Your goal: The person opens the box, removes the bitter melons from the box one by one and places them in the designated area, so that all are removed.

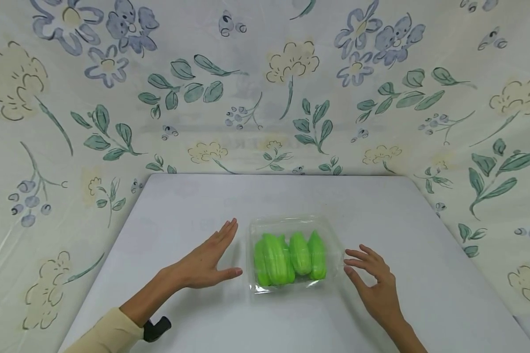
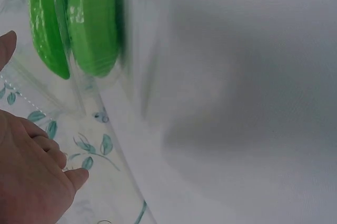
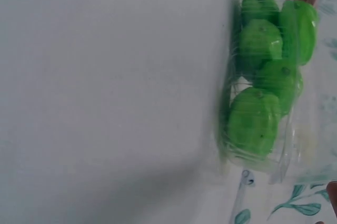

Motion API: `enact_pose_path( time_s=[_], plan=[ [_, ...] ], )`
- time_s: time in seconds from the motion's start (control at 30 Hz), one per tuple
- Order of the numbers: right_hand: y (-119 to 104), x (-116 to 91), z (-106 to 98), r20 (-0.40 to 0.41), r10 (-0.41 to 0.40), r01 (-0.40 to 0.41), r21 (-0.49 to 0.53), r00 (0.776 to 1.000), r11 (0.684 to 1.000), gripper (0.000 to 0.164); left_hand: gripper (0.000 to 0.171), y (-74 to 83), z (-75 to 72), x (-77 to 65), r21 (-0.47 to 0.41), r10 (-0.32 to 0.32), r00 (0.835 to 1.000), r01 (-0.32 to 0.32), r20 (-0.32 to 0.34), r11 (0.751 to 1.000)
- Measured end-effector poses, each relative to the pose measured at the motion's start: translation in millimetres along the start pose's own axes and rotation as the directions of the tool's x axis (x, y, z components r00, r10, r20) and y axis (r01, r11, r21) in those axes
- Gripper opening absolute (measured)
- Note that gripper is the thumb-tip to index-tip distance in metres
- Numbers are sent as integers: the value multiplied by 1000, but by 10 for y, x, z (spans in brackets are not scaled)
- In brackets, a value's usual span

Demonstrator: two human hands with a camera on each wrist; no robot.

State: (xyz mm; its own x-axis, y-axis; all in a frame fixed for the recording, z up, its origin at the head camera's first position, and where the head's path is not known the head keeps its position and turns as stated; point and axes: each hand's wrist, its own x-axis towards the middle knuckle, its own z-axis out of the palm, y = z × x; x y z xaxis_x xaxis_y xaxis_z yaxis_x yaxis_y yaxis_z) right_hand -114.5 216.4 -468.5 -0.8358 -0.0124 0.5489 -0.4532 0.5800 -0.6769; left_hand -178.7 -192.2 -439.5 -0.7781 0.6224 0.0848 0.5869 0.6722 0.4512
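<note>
A clear plastic box (image 1: 331, 238) sits near the middle of the table, holding several bright green, elongated vegetables (image 1: 274, 257) with ridged, tapered bodies. In the left wrist view, bumps show on one green vegetable (image 2: 47, 29). My left hand (image 1: 205, 262) hovers left of the box, fingers straight and thumb spread, apart from it. On the other side is my right hand (image 1: 375, 282), its fingers slightly bent and its thumb below them. Those fingertips are at the box's right edge; whether they touch the clear plastic cannot be told.
The white table (image 1: 194, 196) extends around the box on all sides. Behind and beside it hangs a floral-patterned sheet (image 1: 256, 98). A dark strap piece (image 1: 156, 329) is at my left wrist, next to the beige sleeve (image 1: 108, 333).
</note>
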Motion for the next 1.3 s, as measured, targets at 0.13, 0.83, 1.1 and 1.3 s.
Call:
enact_pose_path(
  time_s=[0.13,0.83,1.1,1.3],
  plan=[
    [-21,145,-29,-11,-46,46,-3,999,999,30,102,-6,11,2,-9,0,1000,0,-20,1000],
    [-69,1049,-39,-114,-262,262,-22,958,965,29,100,-47,143,6,-32,-40,999,39,-25,999],
    [-217,1360,43,-134,-244,246,-1,960,969,21,100,-32,238,48,-53,-26,1000,25,-16,998],
    [-128,1549,156,-134,-180,185,29,975,982,16,99,0,289,69,-64,-44,999,43,-21,997]
  ],
)
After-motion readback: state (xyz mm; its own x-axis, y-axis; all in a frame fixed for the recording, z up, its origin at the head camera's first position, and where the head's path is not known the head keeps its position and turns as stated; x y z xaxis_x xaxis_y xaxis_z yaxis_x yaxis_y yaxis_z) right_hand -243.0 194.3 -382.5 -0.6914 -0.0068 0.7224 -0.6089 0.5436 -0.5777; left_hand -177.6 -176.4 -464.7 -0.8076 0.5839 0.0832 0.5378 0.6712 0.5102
